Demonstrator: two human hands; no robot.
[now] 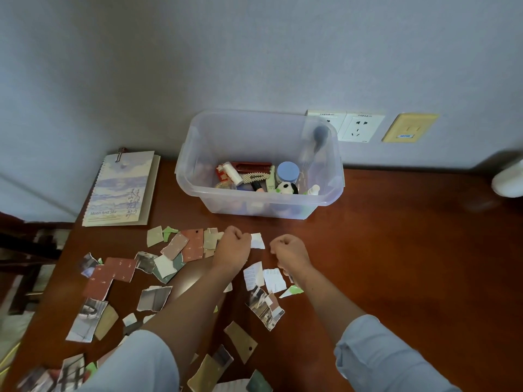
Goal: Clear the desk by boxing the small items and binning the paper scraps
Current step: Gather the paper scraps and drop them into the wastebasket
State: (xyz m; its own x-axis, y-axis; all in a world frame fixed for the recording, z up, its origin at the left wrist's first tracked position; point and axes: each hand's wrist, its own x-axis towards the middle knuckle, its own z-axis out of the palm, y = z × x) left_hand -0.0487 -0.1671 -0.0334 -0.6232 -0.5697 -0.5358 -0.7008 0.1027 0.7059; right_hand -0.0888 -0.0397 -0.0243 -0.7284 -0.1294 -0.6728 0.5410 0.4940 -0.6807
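Left hand [232,244]: fingers curled into a fist, knuckles away from the person, low over the desk [410,250] near its middle; a small white scrap [257,240] touches its knuckle side, and whether it is pinched or merely lies beside cannot be told. Right hand [289,250]: likewise clenched, just beside the left, nothing visible in it. Paper scraps [113,274]: torn pieces, brown-red, tan, green, white and photo-printed, strewn flat from between the wrists out to the left edge and the near edge of the desk; a few white printed ones [273,280] lie by the right wrist. Handling, as judged: very light, limp, not fragile, lying flush on a smooth glossy top, so single pieces will resist a pinch; best slid together into a heap or drawn to the desk edge, then taken by a raised torn corner or scooped in bulk. Clear plastic box [254,206]: stands toward the far edge against the wall, lidless, already holding small items, among them a blue-lidded jar [288,171], tubes and a hair clip; probably light and rigid, to be lifted by its rim. Spiral notebook [121,188]: far left corner. No bin in view.
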